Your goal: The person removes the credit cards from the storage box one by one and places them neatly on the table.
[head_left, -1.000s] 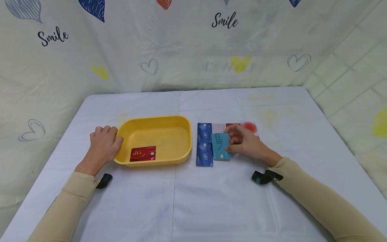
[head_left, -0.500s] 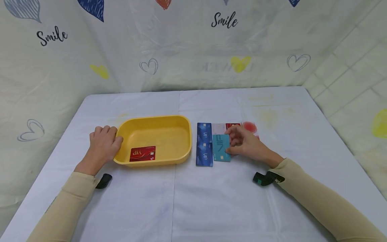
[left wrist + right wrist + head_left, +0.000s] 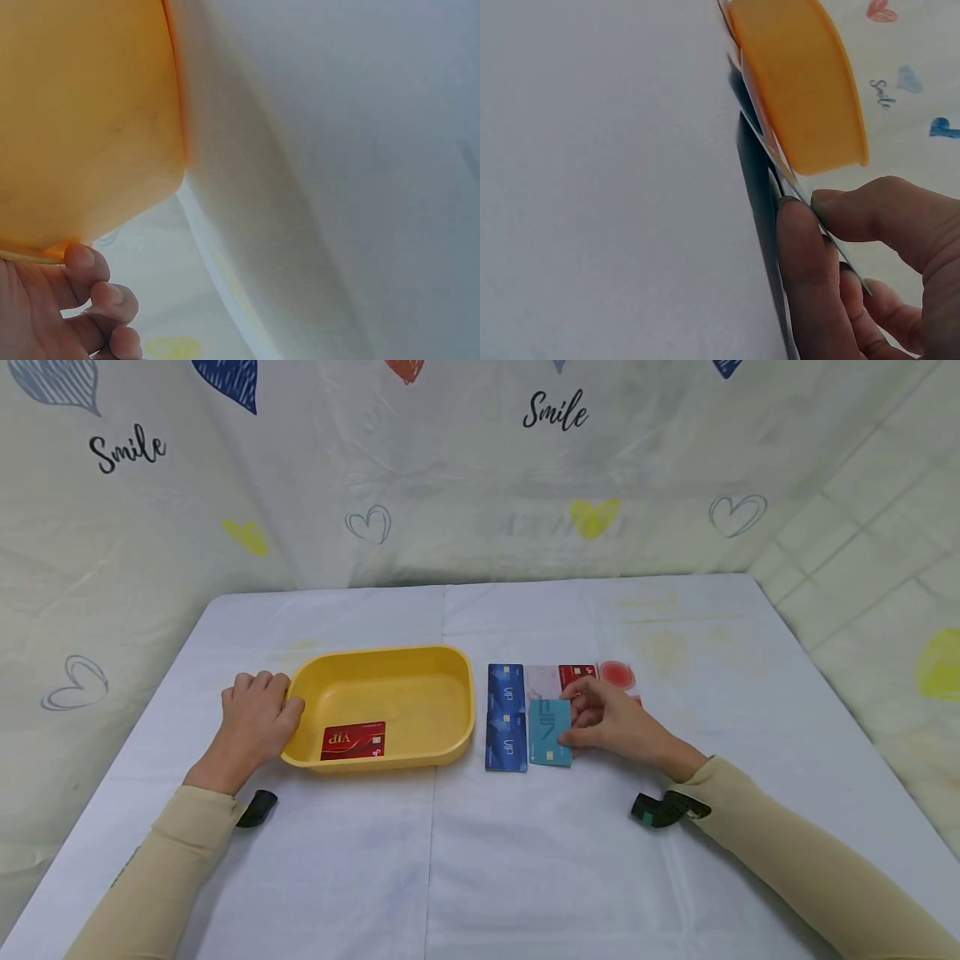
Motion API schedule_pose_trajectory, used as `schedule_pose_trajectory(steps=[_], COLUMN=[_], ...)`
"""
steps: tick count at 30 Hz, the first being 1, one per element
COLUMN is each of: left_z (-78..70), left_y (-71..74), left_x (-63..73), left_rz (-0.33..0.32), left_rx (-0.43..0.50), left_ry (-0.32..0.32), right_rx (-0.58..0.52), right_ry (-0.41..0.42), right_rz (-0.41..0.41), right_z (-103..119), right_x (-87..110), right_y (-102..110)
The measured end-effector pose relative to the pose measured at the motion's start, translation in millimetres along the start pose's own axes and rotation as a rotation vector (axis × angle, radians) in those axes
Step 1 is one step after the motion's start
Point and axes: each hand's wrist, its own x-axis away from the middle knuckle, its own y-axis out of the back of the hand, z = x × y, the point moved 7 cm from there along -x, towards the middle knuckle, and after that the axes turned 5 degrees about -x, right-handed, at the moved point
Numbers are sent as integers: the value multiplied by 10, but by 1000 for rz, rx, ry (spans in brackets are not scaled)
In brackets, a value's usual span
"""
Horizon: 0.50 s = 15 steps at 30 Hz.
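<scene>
At the left end of a yellow plastic tub [image 3: 412, 693], my left hand [image 3: 258, 718] grips the rim; curled fingertips show at its edge in the left wrist view. Inside the tub lies a red VIP card [image 3: 352, 741]. To the tub's right, my right hand [image 3: 626, 724] pinches a teal card [image 3: 549, 735] by its right edge, thumb against fingers. That card is tilted over the table in the right wrist view, just right of a blue VIP card [image 3: 506, 743]. Part of the cards behind is hidden by the right hand.
Another blue VIP card [image 3: 507, 685] adjoins the first at its far end. Right of it lie a pale pink card [image 3: 542, 680], a red card [image 3: 577, 673] and a round red patch [image 3: 617, 674]. A white cloth [image 3: 360, 868] covers the table; a printed curtain [image 3: 450, 460] hangs behind.
The teal card, held in my right hand, has slid slightly toward me and a little right, uncovering more of the pink and red cards. My left hand stays on the tub.
</scene>
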Motion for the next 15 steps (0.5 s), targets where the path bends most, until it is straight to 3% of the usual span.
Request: schedule_pose_trajectory(steps=[15], left_z=[7], left_y=[-2], left_x=[-8], left_rz=[0], left_rx=[3], left_ry=[2], right_rx=[30], right_ry=[-42], right_rz=[-5], right_z=[-19], right_x=[54], right_y=[-36])
